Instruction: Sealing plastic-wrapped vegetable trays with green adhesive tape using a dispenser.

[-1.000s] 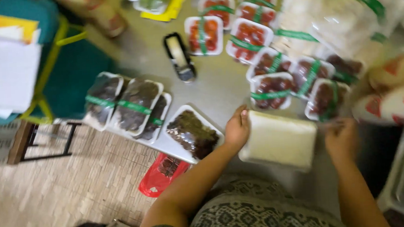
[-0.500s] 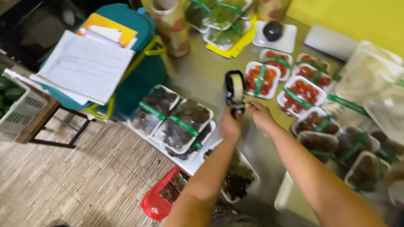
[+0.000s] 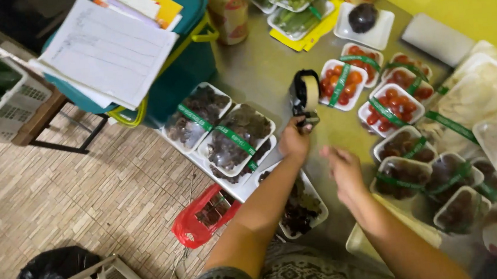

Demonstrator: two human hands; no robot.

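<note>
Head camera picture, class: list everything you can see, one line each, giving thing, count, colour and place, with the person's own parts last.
tape dispenser: one, black, table centre, held by the left hand
trays of red fruit: about four, white with green bands, right of the dispenser
trays of dark fruit: several, white with green bands, table's left edge and lower right
trays of green vegetables: about two, top centre
papers: one stack, white, on the teal bin
teal bin: one, upper left
red bag: one, below the table edge
left hand: gripping the dispenser
right hand: open, empty, above the table
</note>
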